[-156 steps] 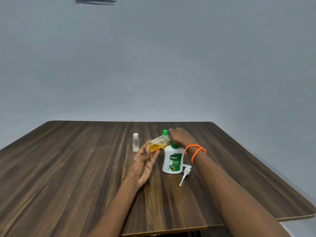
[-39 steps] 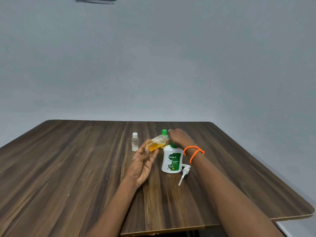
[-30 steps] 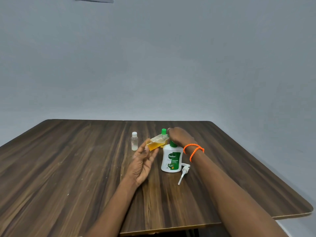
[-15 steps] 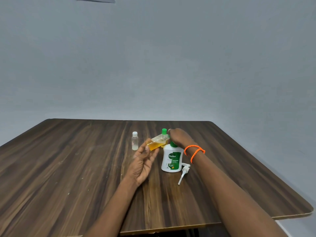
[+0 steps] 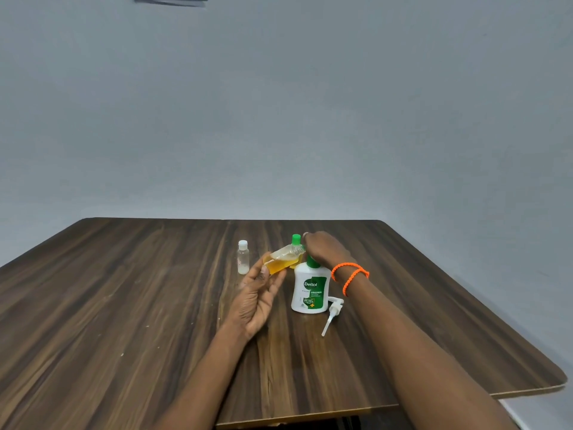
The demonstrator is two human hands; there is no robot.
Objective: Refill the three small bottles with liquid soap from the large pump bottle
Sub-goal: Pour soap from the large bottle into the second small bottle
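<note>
We see the small amber-filled bottle (image 5: 282,259) tilted nearly flat above the table, its base pinched in the fingertips of the left hand (image 5: 259,297), its neck at the right hand (image 5: 324,250), whose fingers curl over that neck. Whether they grip the neck or a cap we cannot tell. Just below stands the large white soap bottle (image 5: 310,290), its pump (image 5: 332,311) lying beside it on the wooden table (image 5: 124,305). A green-capped bottle (image 5: 296,240) stands behind, and a clear white-capped bottle (image 5: 243,257) stands to the left. Orange bands (image 5: 350,276) circle the right wrist.
</note>
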